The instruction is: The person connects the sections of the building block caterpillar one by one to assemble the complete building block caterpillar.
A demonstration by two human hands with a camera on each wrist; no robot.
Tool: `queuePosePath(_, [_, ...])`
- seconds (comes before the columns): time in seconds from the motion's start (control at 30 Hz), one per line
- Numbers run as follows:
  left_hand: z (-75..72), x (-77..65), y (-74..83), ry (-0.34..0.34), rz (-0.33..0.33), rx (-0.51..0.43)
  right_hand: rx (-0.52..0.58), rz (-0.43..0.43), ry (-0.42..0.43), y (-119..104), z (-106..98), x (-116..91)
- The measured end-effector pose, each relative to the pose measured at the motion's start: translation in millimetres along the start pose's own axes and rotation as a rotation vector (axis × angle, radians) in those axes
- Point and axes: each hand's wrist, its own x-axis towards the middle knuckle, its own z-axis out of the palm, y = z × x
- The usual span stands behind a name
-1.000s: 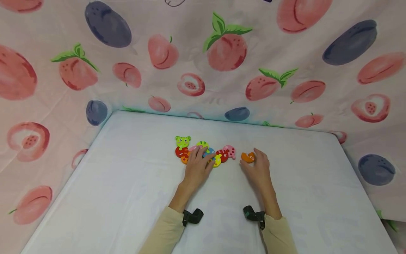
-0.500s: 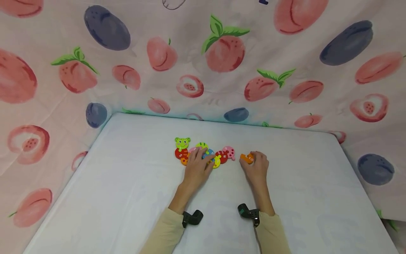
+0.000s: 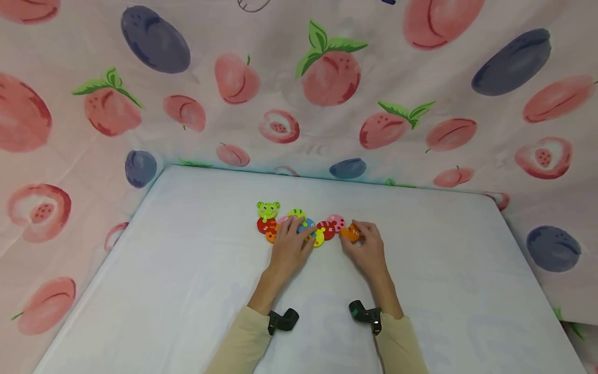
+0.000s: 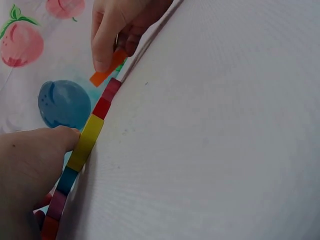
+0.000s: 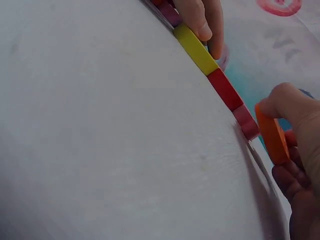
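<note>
A row of colourful caterpillar puzzle pieces lies on the white table, from a green head piece (image 3: 268,210) at the left to a pink spotted piece (image 3: 336,223) at the right. My left hand (image 3: 291,249) rests on the middle pieces with its fingers spread, hiding some of them. Its thumb touches the side of a yellow piece (image 4: 86,142) in the left wrist view. An orange puzzle piece (image 3: 350,233) marked 10 is pinched between thumb and fingers of my right hand (image 3: 369,249). In the right wrist view that orange piece is raised and tilted, close to the pink end piece (image 5: 246,122).
The white-covered table (image 3: 187,291) spreads out around both arms. Behind it hangs a fruit-printed cloth (image 3: 280,62), which also covers the left and right sides. Black wrist cameras (image 3: 283,320) sit on both forearms.
My right hand has carried the orange piece leftward, from a gap away to beside the pink end piece. My left hand has stayed in place on the row.
</note>
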Motion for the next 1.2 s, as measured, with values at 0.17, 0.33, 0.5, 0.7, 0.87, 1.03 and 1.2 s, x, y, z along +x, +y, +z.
queuePosePath(0.17, [0.0,0.6,1.0,-0.004,-0.002,-0.001,-0.03,-0.063,-0.015,2.1,1.8,0.0])
queuePosePath(0.33, [-2.5,1.8,0.0,-0.003,-0.009,0.0,-0.037,-0.092,-0.026,3.3,5.1,4.3])
queuePosePath(0.5, [-2.5,1.0,-2.7,-0.008,-0.025,0.001,-0.033,-0.079,-0.054,3.5,8.2,5.2])
queuePosePath(0.7, [-3.2,-1.6,-2.7,-0.011,-0.031,-0.013,-0.004,-0.076,-0.07,1.9,9.0,2.6])
queuePosePath(0.87, [-2.2,-0.9,-1.8,-0.009,-0.009,-0.013,-0.028,-0.046,-0.084,1.3,7.1,3.0])
queuePosePath(1.03, [-0.3,0.6,-1.4,-0.009,-0.003,-0.014,-0.028,-0.042,-0.093,2.2,4.8,3.7])
queuePosePath(1.2, [2.1,1.3,-1.1,-0.016,0.004,-0.006,-0.051,-0.031,-0.097,4.6,4.3,3.9])
